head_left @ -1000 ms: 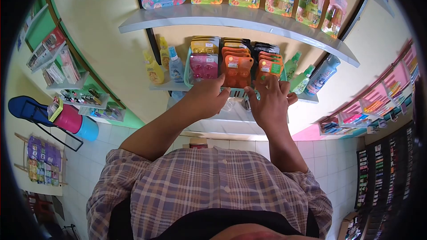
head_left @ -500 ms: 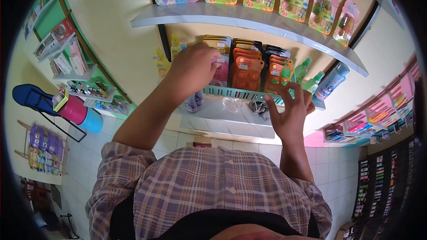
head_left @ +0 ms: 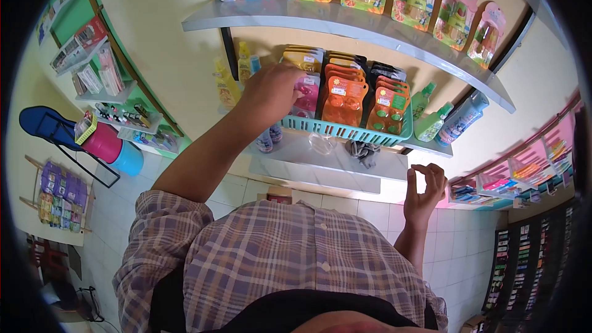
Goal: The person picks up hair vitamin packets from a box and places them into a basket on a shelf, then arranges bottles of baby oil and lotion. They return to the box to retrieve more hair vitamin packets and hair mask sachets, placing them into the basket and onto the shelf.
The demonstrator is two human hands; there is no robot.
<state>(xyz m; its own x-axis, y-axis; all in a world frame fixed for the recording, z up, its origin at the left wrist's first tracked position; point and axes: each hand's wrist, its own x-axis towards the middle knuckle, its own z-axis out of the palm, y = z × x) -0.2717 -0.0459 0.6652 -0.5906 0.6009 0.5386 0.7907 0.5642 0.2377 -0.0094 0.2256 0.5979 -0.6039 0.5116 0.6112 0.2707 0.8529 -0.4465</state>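
Note:
My left hand (head_left: 271, 91) reaches into the left end of a teal basket (head_left: 345, 131) on the middle shelf, its fingers on a pink blister pack (head_left: 308, 94). The basket holds rows of yellow, orange and dark packs, with an orange pack (head_left: 343, 102) beside the pink one. My right hand (head_left: 424, 190) hangs in the air below and to the right of the basket, fingers loosely curled, holding nothing.
Bottles stand on both sides of the basket: yellow ones (head_left: 227, 84) on the left, green and blue ones (head_left: 459, 117) on the right. A grey upper shelf (head_left: 345, 24) carries carded toys. A lower shelf (head_left: 314, 160) holds small items. Racks of goods line both side walls.
My right hand has dropped away from the basket, down and to the right. My left hand stays at the pink packs on the basket's left end.

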